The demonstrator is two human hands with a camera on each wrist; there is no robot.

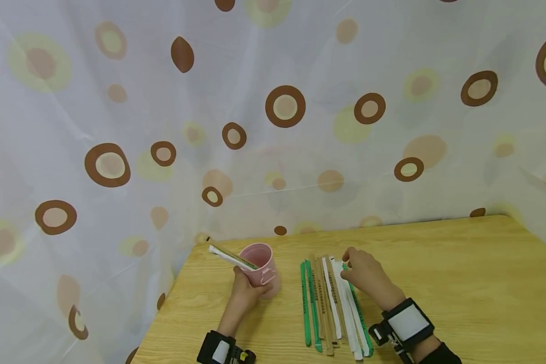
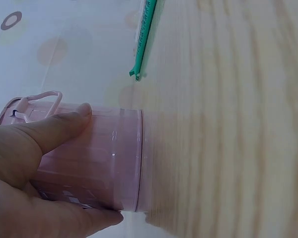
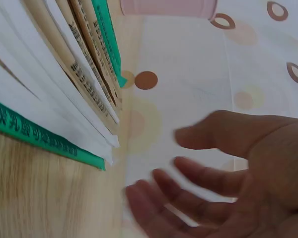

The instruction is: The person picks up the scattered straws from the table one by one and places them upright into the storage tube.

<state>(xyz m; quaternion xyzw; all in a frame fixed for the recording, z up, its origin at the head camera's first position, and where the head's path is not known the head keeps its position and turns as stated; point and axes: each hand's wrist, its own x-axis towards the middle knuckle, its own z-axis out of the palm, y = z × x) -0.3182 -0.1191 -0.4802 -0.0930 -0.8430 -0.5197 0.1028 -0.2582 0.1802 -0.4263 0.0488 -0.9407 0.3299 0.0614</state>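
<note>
My left hand [image 1: 246, 294] grips a pink cup [image 1: 275, 289] with a small handle, at the left of the table. A brown wrapped straw [image 1: 229, 253] and a white one lean out over the cup's rim to the left. In the left wrist view, thumb and fingers lie on either side of the cup [image 2: 102, 158], whose base is close to the tabletop. My right hand [image 1: 367, 273] hovers over the far end of a row of wrapped straws [image 1: 326, 298] in green, brown and white. Its fingers [image 3: 201, 181] are loosely bent and hold nothing in the right wrist view.
The straws lie side by side on the wood-grain table [image 1: 473, 283], pointing away from me. Behind and to the left of the table hangs a white sheet [image 1: 255, 60] with brown and yellow circles. Each wrist wears a black strapped camera [image 1: 405, 323].
</note>
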